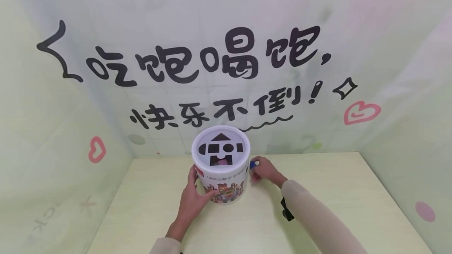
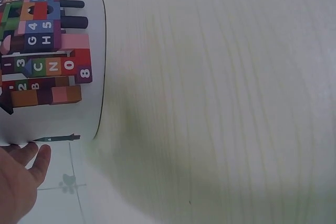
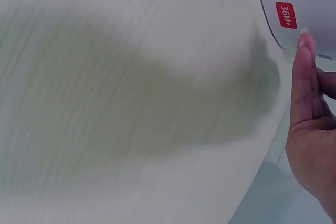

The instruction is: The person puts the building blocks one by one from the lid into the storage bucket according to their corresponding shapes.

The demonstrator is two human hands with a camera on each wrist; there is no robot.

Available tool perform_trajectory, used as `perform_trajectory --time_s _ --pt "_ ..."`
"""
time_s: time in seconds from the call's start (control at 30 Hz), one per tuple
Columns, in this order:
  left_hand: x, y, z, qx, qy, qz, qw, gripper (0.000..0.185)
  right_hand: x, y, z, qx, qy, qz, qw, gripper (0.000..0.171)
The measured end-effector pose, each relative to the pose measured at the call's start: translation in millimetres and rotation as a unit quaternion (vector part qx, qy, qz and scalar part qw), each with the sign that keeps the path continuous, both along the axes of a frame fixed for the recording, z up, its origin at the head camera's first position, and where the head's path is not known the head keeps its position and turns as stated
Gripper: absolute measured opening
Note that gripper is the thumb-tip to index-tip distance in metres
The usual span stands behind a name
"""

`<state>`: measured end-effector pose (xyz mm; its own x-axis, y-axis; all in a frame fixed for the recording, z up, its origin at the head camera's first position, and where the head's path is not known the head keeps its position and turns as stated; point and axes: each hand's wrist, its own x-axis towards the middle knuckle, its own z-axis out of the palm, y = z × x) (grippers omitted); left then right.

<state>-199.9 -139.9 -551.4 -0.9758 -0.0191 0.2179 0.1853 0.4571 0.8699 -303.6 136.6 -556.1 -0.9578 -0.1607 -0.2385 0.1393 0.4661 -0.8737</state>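
Note:
A white toy-block bucket [image 1: 226, 177] stands upright on the table, its round lid [image 1: 220, 147] pierced with dark shape holes. Something pinkish shows through the lowest hole. My left hand [image 1: 193, 199] holds the bucket's left side, thumb across the front; its fingers [image 2: 39, 163] touch the wall in the left wrist view. On the other side, my right hand [image 1: 265, 171] pinches a small blue piece [image 1: 252, 164] close beside the bucket's wall. Most of that piece is hidden by the fingers. In the right wrist view, the fingertips [image 3: 306, 40] are beside the bucket's lower edge.
The pale wooden table [image 1: 318, 207] reaches to a printed backdrop [image 1: 226, 11] with large black writing. Side panels with hearts and dots enclose it left and right. A black wrist device [image 1: 287, 210] sits under the right sleeve [image 1: 314, 214].

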Motion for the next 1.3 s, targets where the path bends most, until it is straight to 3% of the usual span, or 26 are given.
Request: perform_trajectory --time_s 0.27,0.43,0.97,1.3 --pt "0.4 -1 -0.3 -0.003 0.004 -0.001 1.0000 0.114 -0.3 6 12.3 -0.099 -0.007 -0.002 0.995 0.046" --pt "-0.6 -1 0.0 -0.005 0.005 0.001 1.0000 0.113 -1.4 8 24.1 -0.135 -0.012 0.001 0.991 0.045" --pt "0.4 -1 -2.5 -0.007 0.005 -0.001 1.0000 0.113 9.4 15 64.7 -0.155 -0.010 0.042 0.987 0.043" --pt "0.9 -1 -0.5 -0.007 -0.004 0.000 1.0000 0.113 15.5 19 89.0 -0.184 0.018 0.091 0.979 0.041"
